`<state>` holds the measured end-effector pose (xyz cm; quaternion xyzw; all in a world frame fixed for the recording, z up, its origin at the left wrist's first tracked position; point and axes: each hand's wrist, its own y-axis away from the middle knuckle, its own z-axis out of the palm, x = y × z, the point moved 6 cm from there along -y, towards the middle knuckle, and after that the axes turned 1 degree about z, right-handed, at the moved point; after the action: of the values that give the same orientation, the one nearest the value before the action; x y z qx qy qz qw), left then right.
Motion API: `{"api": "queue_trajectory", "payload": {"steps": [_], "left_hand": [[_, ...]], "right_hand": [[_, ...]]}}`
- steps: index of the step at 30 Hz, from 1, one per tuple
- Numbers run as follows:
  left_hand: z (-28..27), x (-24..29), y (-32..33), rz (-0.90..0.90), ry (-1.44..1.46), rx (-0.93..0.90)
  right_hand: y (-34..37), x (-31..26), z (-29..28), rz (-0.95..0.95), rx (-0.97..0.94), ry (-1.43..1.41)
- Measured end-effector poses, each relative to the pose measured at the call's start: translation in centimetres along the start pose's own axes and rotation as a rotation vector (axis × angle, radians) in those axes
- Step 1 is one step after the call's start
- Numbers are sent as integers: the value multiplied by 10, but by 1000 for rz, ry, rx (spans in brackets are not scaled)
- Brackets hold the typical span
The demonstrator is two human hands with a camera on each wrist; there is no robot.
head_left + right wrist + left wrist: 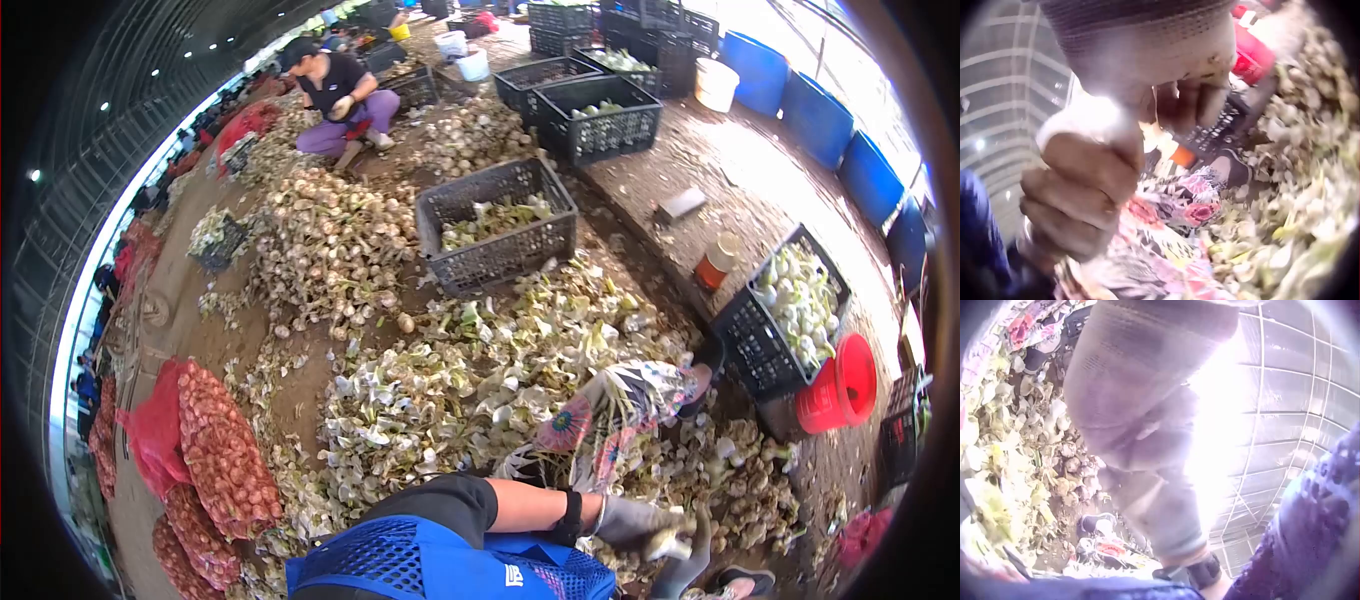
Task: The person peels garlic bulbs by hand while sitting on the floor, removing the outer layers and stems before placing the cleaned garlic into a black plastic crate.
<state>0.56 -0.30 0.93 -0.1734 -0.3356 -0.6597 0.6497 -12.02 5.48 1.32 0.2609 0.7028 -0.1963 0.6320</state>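
Note:
My left hand point(640, 525), in a pale glove with a black band at its wrist, grips a whitish garlic bulb point(668, 546). In the right wrist view, its fingers are curled around the bright bulb point(1082, 119). My gloved right hand point(685, 562) meets the left at the bulb; in the right wrist view, its bent fingertips point(1207, 103) show below the knuckles. What those fingers hold is hidden, so I cannot tell. The left wrist view has the left glove point(1147, 369) large above the right glove point(1163, 509). Loose bulbs point(740, 470) lie beyond the hands.
Floral-clad legs point(625, 420) stretch over peeled skins point(430, 390). A black crate point(760, 345) of pale bulbs and a red bucket point(808, 408) stand close by. Another crate point(500, 262) sits among heaps. Red mesh sacks point(225, 450) lie left; another person point(335, 90) crouches farther off.

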Motion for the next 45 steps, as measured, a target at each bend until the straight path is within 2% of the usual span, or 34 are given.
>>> {"api": "queue_trajectory", "payload": {"steps": [1, 2, 3, 5, 7, 9, 11, 13, 14, 15, 16, 17, 18, 19, 20, 21, 23, 25, 27, 29, 30, 32, 33, 34, 35, 36, 37, 38, 39, 40, 41, 42, 43, 45], "left_hand": [[-11, -8, -18, 226, 232, 147], [-36, -26, -23, 192, 54, 251], [-45, -6, -11, 160, -122, 337], [-31, 7, -6, -44, -51, 363], [-41, 10, -12, 575, -1024, 444], [-63, -17, -27, 244, -163, 601], [-43, 15, -9, 313, -135, 687], [-28, 40, 3, 295, -347, 652], [-35, 41, 8, 271, -279, 646], [-41, 41, 11, 248, -210, 652], [-33, 69, 10, 382, -393, 685], [-43, 70, 6, 274, -464, 620], [-46, 74, 2, 318, -913, 646], [-44, 75, -1, 354, -1366, 654], [-47, 71, -3, 348, -1367, 656], [-47, 64, -10, 295, -1298, 599], [-43, 57, -22, 234, -1225, 540], [-41, 36, -35, -171, -948, 424], [-39, 29, -40, -127, -894, 400], [-41, 18, -38, -242, -781, 319], [-42, 14, -35, -273, -661, 352], [-47, 8, -36, -258, -645, 361], [-51, 9, -33, -243, -638, 383], [-45, 14, -31, -206, -641, 405], [-44, 13, -31, 247, -914, 329], [-45, -3, -28, 685, -1527, 207], [-78, -33, -42, 205, -983, 329], [-74, -13, -37, 52, -870, 385], [-73, -9, -33, 75, -820, 463], [-59, 12, -15, 8, -762, 543], [-61, 10, -13, -24, -723, 552], [-62, 3, -7, -7, -327, 562], [-78, -17, -20, 66, -327, 590], [-66, -1, -1, 122, -138, 564]], "right_hand": [[3, 3, 2, -23, -308, -241], [10, 24, -11, 108, -246, -247], [14, 18, -6, 241, -172, -254], [17, 10, 3, 222, -122, -205], [12, 20, -6, 208, -107, 35], [14, 25, -12, 183, -23, 31], [24, 60, -24, 263, 87, -592], [22, 69, -28, 532, 341, -841], [27, 96, -48, 421, 345, -903], [27, 102, -58, 435, 320, -828], [25, 94, -60, 457, 358, -875], [25, 84, -60, 479, 389, -923], [25, 72, -58, 479, 394, -923], [23, 57, -57, 408, 341, -772], [20, 46, -54, 337, 284, -622], [19, 46, -52, 340, 285, -626], [18, 40, -50, 297, 225, -291], [19, 16, -37, 306, 230, -313], [16, -20, -27, -149, 178, 315], [17, -19, -25, -149, 157, 337], [16, -15, -27, -77, 169, 274], [14, -13, -29, 40, 197, 163], [15, -13, -33, -27, 225, 309], [16, -11, -33, -111, 230, 424], [17, -7, -33, -102, 231, 424], [16, -4, -31, -81, 224, 286], [15, -21, -21, -95, 133, 385], [12, -12, -13, -160, 130, 366], [12, -10, -9, -143, 57, 291], [13, -4, -4, -36, 0, 185], [9, 0, -1, 83, -54, 103], [8, -18, 6, 58, -57, 43], [9, -29, 11, 41, -48, -16], [0, -9, 6, 63, -92, 159]]}}
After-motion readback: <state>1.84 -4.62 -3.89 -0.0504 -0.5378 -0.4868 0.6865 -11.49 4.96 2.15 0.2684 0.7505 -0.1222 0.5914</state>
